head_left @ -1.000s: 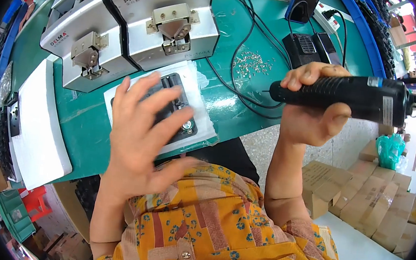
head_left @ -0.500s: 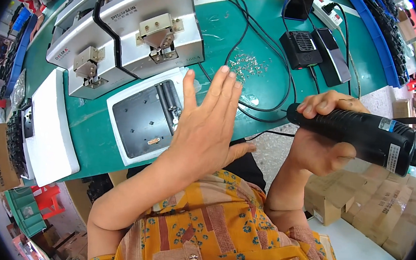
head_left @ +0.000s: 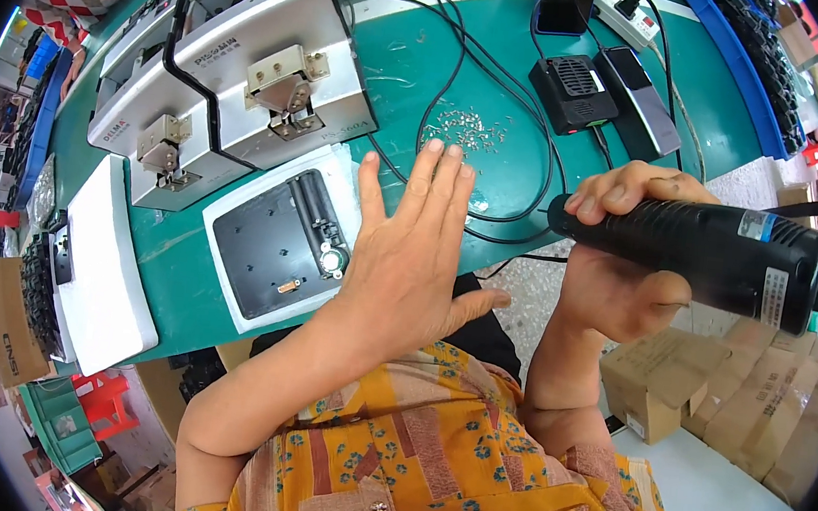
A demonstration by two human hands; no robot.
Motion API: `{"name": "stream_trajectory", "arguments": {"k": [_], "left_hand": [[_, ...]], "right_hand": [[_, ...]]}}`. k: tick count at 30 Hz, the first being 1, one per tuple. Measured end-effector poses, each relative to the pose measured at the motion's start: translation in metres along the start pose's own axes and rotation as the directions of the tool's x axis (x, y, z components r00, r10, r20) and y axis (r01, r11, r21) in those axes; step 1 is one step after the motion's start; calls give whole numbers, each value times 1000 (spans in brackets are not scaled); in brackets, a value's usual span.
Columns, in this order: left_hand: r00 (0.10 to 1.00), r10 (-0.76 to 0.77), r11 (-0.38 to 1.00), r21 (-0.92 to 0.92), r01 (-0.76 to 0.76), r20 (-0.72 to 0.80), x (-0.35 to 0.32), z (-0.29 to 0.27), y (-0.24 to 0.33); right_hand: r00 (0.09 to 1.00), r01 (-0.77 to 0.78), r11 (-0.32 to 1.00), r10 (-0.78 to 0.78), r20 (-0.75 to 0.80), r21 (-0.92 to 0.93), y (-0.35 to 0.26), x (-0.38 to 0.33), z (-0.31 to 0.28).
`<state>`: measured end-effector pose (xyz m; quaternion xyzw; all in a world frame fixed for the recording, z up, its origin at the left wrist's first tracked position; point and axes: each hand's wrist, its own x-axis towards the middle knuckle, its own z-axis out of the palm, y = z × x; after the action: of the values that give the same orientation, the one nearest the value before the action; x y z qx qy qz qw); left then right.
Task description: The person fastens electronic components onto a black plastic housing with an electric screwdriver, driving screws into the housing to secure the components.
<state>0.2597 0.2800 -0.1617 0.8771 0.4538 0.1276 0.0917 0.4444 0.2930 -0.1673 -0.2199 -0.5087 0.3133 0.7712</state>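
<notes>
Presently | black panel (head_left: 257, 246) on table (head_left: 180, 283) | right grip (head_left: 611, 287) wrapped around black screwdriver (head_left: 710, 250), right of panel | left grip (head_left: 403, 270) spread, apparently empty, at panel's right edge | step: apparently, screwdriver held ready | next move likely calls for aligning screwdriver with panel

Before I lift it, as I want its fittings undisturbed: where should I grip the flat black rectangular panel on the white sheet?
Probably grip the panel by its plain left edge, coming from the left: the long black ridge and round silver part crowd its right side.
</notes>
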Motion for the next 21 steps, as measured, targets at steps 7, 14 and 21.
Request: {"name": "stream_trajectory", "arguments": {"k": [7, 14, 21], "left_hand": [[995, 12, 1000, -15, -14, -100, 20, 10, -9], [999, -12, 999, -37, 10, -48, 10, 11, -2], [1000, -15, 1000, -19, 15, 5, -1, 8, 3]], "right_hand": [[998, -52, 997, 49, 45, 58, 13, 12, -2], [999, -38, 995, 35, 32, 97, 24, 23, 0], [990, -138, 990, 138, 2, 23, 30, 29, 15]]}}
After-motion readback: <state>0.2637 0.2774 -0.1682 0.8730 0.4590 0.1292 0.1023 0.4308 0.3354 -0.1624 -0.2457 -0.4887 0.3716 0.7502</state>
